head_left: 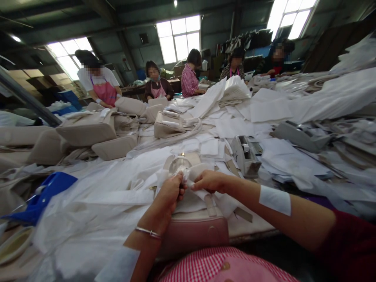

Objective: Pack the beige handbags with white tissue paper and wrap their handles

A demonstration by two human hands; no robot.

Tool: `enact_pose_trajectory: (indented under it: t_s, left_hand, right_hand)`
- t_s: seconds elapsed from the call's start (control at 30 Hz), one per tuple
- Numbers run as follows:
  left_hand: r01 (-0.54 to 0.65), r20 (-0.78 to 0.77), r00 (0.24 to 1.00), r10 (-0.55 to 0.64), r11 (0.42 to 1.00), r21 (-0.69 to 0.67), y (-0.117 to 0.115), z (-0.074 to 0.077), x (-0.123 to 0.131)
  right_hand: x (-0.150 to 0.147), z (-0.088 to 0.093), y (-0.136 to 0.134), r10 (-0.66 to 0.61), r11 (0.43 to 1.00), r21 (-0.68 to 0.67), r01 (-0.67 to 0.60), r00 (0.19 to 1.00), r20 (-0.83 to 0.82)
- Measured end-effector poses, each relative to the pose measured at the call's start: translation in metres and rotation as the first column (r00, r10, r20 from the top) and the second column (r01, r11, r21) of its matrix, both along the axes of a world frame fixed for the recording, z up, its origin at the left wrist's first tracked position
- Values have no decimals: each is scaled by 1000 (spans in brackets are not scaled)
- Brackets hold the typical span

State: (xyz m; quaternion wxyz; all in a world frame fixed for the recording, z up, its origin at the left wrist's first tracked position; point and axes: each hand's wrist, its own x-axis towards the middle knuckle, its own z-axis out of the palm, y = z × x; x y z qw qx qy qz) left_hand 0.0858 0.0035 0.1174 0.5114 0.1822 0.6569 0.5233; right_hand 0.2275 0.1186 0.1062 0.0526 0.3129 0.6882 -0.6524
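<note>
My left hand [169,192] is closed in a pinch on white wrapping paper [188,174] bunched around a bag handle. My right hand [209,181] is closed on the same white paper just to the right of it. Under both hands lies a pale pink handbag [195,231] at the table's near edge, its beige strap [209,203] showing. A round clear piece [179,163] sits just beyond my fingers. A thin bracelet circles my left wrist, and a white patch is stuck on my right forearm.
White paper sheets [264,109] and beige bags [88,129] cover the long table. A tape dispenser [246,154] stands right of my hands and a blue plastic item [41,196] lies at left. Several other people work at the far end.
</note>
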Motion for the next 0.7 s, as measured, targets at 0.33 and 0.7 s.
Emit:
enact_pose_trajectory:
  t_s: [0.33, 0.7]
  left_hand:
    - [122, -237, 967, -98, 988, 90, -2, 4, 10]
    - [251, -433, 887, -164, 956, 151, -40, 31, 35]
  right_hand:
    - [39, 32, -20, -356, 915, -326, 237, 854, -378]
    - [23, 14, -68, -551, 808, -460, 369, 750, -366]
